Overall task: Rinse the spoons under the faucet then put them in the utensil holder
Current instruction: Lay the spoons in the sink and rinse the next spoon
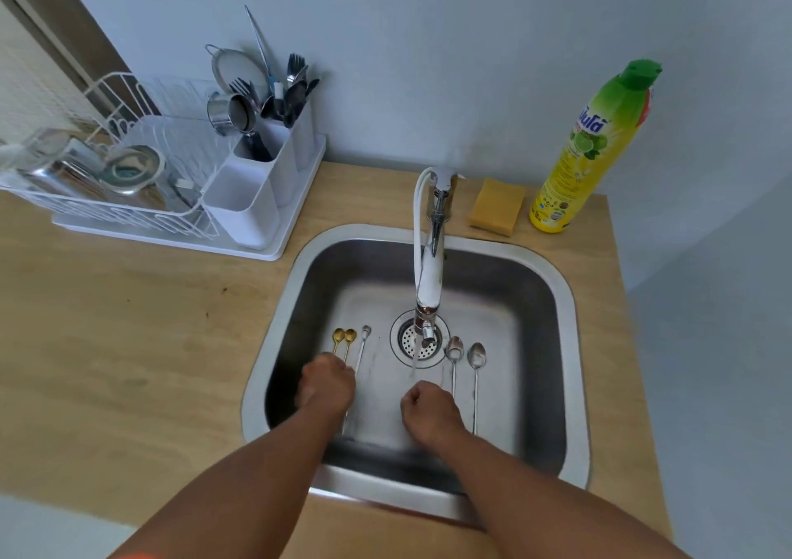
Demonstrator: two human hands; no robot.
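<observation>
We see our left hand [328, 380] curled over the handles of two gold spoons [344, 336] and a slim steel spoon [364, 336] on the sink [553, 301] floor; whether it grips them we cannot tell. Our right hand [430, 413] is curled just left of two steel spoons [466, 355], under the running faucet [428, 276].
</observation>
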